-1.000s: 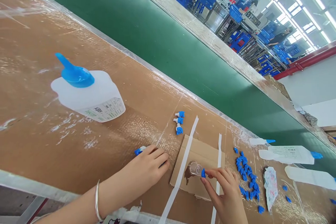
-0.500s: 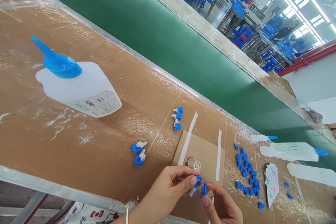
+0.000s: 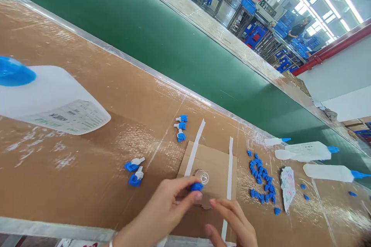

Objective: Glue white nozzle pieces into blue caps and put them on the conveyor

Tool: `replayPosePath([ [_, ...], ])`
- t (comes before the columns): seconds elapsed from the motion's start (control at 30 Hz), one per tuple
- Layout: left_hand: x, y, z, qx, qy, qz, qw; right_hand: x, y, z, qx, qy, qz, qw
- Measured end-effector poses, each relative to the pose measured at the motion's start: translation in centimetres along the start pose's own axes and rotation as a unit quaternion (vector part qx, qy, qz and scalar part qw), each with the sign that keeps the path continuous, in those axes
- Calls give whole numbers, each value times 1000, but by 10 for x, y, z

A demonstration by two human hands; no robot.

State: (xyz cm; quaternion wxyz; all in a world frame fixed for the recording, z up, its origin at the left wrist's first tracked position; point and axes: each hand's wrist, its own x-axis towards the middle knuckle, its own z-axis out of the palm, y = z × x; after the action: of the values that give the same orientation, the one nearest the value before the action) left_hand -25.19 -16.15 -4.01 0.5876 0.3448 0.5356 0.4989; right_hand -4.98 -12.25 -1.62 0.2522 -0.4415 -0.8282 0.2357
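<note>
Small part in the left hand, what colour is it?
The small part in the left hand is bright blue, best seen in the head view.

Nothing can be read here. The big white bottle (image 3: 43, 88) at nine o'clock has a label (image 3: 68, 119) of dark and green print, too blurred, and the label (image 3: 307, 147) on the bottle (image 3: 307, 155) at three o'clock is too small.

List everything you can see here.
cardboard sheet: one, tan, bench centre
clear cup: one, on cardboard
paper strips: two, white, across cardboard
large bottle: one, white, blue cap, bench left
small bottles: three, white, blue tips, bench right
blue-and-white parts: five, bench, left of cardboard
loose pieces: many, blue, right of cardboard
printed paper: one, white, bench right
conveyor belt: one, green, beyond bench
co-worker: one, far back
left hand: holding a blue piece above cardboard
right hand: empty, beside it
</note>
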Motion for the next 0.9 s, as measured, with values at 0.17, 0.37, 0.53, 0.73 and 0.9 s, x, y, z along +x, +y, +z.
replayPosePath([
  [0.17,24,16,-53,316,113,112,935,-2,78,-58,-148,124,139,971],
  [0.37,70,16,-68,487,87,155,855,-6,119,-59,-145,131,161,967],
  [0.53,72,11,-65,453,147,172,863,-13,117,-41,-113,114,155,975],
  [0.73,13,-3,-98,446,167,168,863,-29,120,-44,-110,125,171,971],
  [0.9,-27,-11,-119,445,161,124,872,-33,130,-49,-126,110,203,965],
])
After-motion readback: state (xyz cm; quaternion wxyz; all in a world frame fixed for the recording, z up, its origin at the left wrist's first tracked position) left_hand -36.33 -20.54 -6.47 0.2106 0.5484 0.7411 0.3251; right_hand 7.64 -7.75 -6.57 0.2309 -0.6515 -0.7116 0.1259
